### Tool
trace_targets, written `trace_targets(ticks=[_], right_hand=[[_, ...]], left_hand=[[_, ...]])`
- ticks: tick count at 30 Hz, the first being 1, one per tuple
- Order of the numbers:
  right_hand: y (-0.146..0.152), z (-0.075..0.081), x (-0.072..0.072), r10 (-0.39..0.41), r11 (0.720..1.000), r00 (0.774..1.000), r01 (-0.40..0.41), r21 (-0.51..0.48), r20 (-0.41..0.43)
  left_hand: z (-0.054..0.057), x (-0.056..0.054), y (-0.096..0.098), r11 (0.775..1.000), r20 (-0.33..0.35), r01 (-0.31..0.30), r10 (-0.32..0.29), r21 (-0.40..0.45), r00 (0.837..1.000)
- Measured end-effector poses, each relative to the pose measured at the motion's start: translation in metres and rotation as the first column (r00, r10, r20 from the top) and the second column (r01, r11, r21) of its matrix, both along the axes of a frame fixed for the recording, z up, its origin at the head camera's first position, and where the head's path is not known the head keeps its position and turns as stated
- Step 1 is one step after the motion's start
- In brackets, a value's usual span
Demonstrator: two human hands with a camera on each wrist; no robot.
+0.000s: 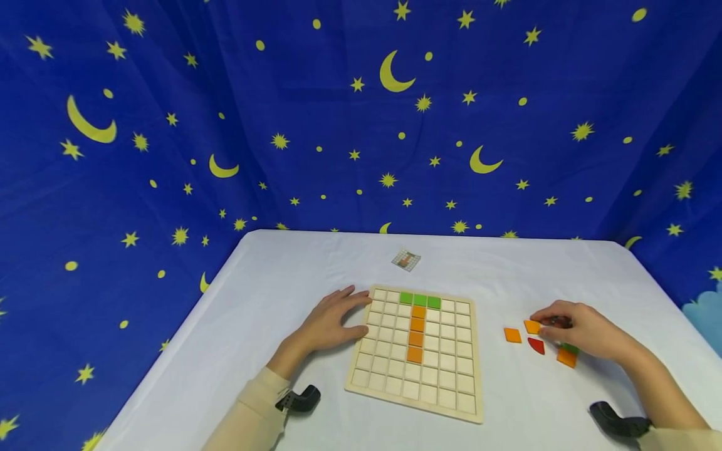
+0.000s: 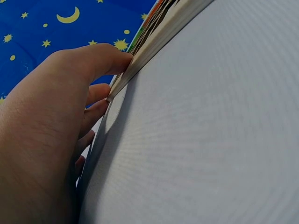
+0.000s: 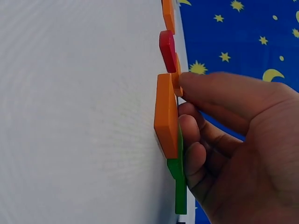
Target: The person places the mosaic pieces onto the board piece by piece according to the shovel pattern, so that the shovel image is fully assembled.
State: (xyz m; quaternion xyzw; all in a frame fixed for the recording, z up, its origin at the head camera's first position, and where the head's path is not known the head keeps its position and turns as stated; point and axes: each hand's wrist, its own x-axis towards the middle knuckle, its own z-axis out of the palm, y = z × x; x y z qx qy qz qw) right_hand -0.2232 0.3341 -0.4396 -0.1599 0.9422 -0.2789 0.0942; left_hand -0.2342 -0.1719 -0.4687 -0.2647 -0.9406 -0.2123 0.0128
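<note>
Wooden grid board [image 1: 445, 379]: I see the left hand [image 1: 329, 321] spread against its left edge, the right hand [image 1: 589, 330] pinching an orange tile [image 1: 532, 327] near a red piece [image 1: 536, 346].

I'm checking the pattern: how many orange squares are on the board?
4, in one column below the middle green square: top square, second square, third square, bottom square. None seems hidden.

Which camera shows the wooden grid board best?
The head view: it shows the wooden grid board from above, nearly whole. The left wrist view shows only its side and a sliver of top; the right wrist view doesn't show it.
</note>
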Motion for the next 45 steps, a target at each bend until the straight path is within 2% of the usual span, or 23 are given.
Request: trace_targets(ticks=[15, 29, 35, 45], right_hand=[[-0.008, -0.005, -0.001, -0.001, 1.000, 0.999, 0.002, 0.011, -0.039], [-0.024, -0.001, 0.003, 0.005, 1.000, 0.997, -0.006, -0.023, -0.078], [-0.035, 0.000, 0.004, 0.047, 0.994, 0.990, -0.059, -0.092, -0.130], [-0.056, 0.004, 0.011, 0.142, 0.981, 0.984, -0.155, -0.117, -0.110]], left_hand=[[-0.001, -0.001, 0.000, 1.000, 0.012, -0.007, 0.007, 0.004, 1.000], [-0.001, 0.000, -0.001, 1.000, 0.026, -0.018, 0.018, -0.002, 1.000], [-0.001, -0.001, -0.002, 1.000, 0.013, -0.017, 0.017, -0.004, 1.000], [-0.001, 0.000, -0.001, 1.000, 0.024, -0.006, 0.007, -0.012, 1.000]])
